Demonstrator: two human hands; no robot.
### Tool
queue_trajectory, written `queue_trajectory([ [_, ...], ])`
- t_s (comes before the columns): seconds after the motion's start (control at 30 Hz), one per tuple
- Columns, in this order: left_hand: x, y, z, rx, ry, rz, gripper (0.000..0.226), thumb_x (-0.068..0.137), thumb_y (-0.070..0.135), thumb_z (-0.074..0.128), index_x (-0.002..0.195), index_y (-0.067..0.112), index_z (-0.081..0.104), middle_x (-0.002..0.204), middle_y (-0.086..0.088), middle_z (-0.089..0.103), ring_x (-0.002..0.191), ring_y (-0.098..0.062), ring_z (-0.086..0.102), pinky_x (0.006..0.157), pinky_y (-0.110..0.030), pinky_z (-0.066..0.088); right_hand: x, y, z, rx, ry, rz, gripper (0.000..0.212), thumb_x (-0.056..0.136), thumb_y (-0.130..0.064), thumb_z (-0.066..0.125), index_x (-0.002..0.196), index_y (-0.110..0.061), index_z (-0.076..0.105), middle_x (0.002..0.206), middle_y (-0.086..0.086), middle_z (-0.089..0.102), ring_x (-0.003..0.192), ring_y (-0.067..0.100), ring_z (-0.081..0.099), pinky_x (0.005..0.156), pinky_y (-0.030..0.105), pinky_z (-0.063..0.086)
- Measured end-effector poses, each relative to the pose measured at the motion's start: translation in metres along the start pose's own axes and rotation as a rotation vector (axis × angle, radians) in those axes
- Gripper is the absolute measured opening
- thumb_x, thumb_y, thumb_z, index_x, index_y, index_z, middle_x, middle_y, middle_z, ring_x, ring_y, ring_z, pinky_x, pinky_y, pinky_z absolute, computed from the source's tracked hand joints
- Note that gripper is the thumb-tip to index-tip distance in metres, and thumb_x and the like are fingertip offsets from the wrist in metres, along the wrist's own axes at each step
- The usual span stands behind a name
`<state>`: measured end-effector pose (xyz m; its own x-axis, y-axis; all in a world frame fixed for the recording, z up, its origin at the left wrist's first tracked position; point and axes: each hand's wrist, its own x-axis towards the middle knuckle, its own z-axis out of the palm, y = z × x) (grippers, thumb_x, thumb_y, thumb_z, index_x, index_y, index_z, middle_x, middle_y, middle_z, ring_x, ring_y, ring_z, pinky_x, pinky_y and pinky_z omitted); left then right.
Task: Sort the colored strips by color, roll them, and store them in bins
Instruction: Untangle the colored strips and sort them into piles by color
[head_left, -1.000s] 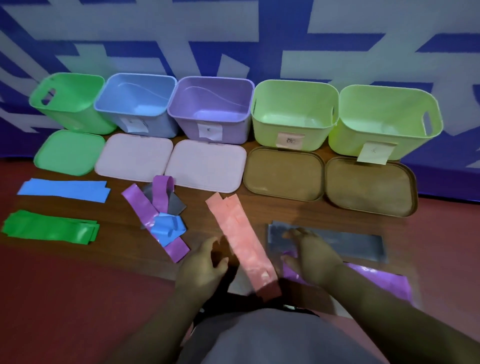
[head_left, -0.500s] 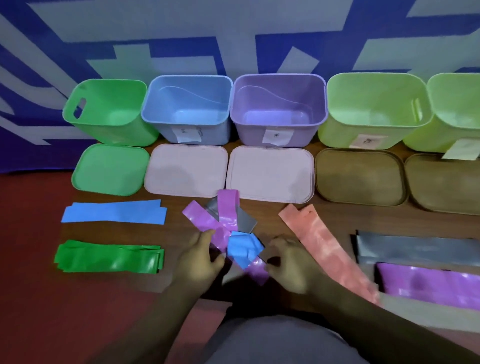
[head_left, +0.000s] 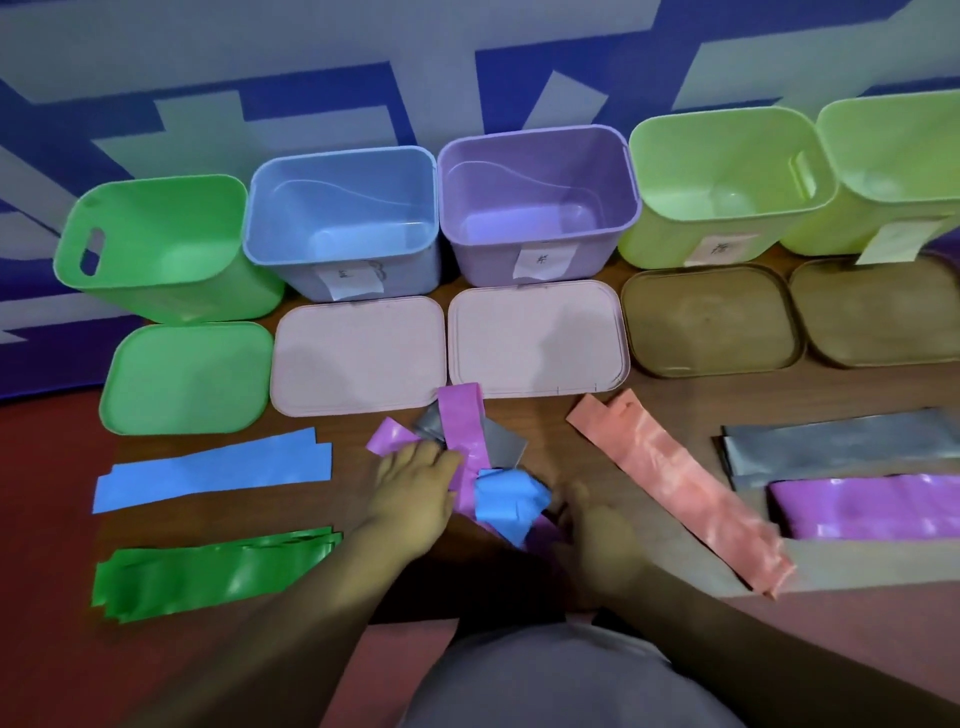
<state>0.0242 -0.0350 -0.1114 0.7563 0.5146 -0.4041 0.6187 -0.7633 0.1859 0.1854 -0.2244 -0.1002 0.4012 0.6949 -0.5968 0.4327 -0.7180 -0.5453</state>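
Observation:
A mixed pile lies in front of me: a purple strip crossing a grey strip, with a crumpled blue strip on top. My left hand rests its fingers on the purple strip at the pile's left side. My right hand pinches the purple strip's near end beside the blue one. Sorted flat stacks lie around: blue strips, green strips, salmon strips, grey strips, purple strips.
Along the wall stand a green bin, a blue bin, a purple bin and two lime bins, all open. Their lids lie in front: green, two pink, two brown.
Both hands left the salmon and grey stacks and moved left to the mixed pile. My view turned left with them. My left fingers slid further onto the purple strip.

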Motion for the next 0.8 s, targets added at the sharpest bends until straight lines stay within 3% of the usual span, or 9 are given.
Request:
queue_trajectory([
  [0.07,-0.002,-0.003,0.000,0.007,0.010,0.007,0.050,0.083,0.037,0.066,0.131,0.032,0.053,0.117,-0.002,0.053,0.112,-0.029,0.051,0.093,-0.039,0.041,-0.005,0.000,-0.008,-0.015,0.019,-0.017,0.034,0.072,-0.040,0.067,0.100,-0.028,0.053,0.075,-0.014,0.058,0.074,0.013,0.060,0.068,0.032,0.049],
  [0.17,-0.003,-0.008,0.000,-0.002,0.089,0.016,0.039,0.070,0.032,0.077,0.106,0.030,0.061,0.104,0.001,0.055,0.099,-0.028,0.055,0.086,-0.040,0.046,-0.011,-0.005,-0.021,-0.023,0.048,-0.066,0.023,0.075,-0.035,0.072,0.082,-0.040,0.052,0.070,-0.019,0.054,0.067,-0.003,0.055,0.059,0.012,0.040],
  [0.23,-0.004,-0.010,-0.002,-0.013,0.097,0.030,0.029,0.072,0.031,0.074,0.097,0.028,0.060,0.103,0.004,0.058,0.102,-0.026,0.056,0.091,-0.040,0.042,-0.013,-0.007,-0.030,-0.002,0.071,-0.085,0.022,0.073,-0.030,0.075,0.077,-0.033,0.053,0.068,-0.017,0.054,0.067,-0.002,0.053,0.057,0.016,0.038],
  [0.33,-0.010,-0.011,-0.004,-0.059,0.058,0.036,0.018,0.085,0.030,0.062,0.101,0.027,0.054,0.104,0.006,0.062,0.110,-0.022,0.052,0.097,-0.039,0.033,-0.013,-0.006,-0.041,0.061,0.065,-0.113,0.021,0.071,-0.032,0.071,0.087,-0.031,0.056,0.077,-0.012,0.060,0.073,0.004,0.058,0.066,0.029,0.048],
  [0.43,-0.018,-0.012,-0.010,-0.117,0.024,0.035,0.017,0.093,0.030,0.054,0.109,0.028,0.049,0.101,0.007,0.061,0.105,-0.020,0.054,0.101,-0.038,0.034,-0.014,-0.010,-0.052,0.185,0.087,-0.137,0.035,0.074,-0.017,0.074,0.083,-0.046,0.056,0.077,-0.016,0.065,0.070,0.000,0.060,0.066,0.016,0.048],
  [0.6,-0.035,-0.011,-0.026,-0.393,-0.025,0.019,0.021,0.093,0.026,0.060,0.109,0.031,0.048,0.096,0.013,0.060,0.088,-0.009,0.056,0.074,-0.029,0.046,-0.011,-0.015,-0.076,0.286,0.129,-0.166,0.034,0.076,-0.008,0.078,0.088,-0.035,0.062,0.081,-0.005,0.067,0.074,0.011,0.063,0.071,0.021,0.051],
  [0.7,-0.041,-0.006,-0.033,-0.503,-0.050,0.006,0.019,0.093,0.021,0.063,0.100,0.034,0.052,0.089,0.019,0.060,0.084,0.001,0.057,0.071,-0.023,0.045,-0.009,-0.013,-0.095,0.260,0.102,-0.160,0.030,0.078,-0.011,0.079,0.090,-0.033,0.063,0.084,-0.004,0.069,0.069,0.004,0.061,0.065,0.011,0.044],
  [0.8,-0.042,0.004,-0.037,-0.611,-0.108,-0.006,0.018,0.092,0.020,0.065,0.095,0.036,0.057,0.083,0.015,0.063,0.077,-0.003,0.059,0.073,-0.027,0.050,-0.007,-0.003,-0.114,0.165,0.035,-0.131,0.026,0.080,-0.020,0.078,0.089,-0.039,0.062,0.084,-0.007,0.070,0.073,0.006,0.064,0.066,0.015,0.047],
])
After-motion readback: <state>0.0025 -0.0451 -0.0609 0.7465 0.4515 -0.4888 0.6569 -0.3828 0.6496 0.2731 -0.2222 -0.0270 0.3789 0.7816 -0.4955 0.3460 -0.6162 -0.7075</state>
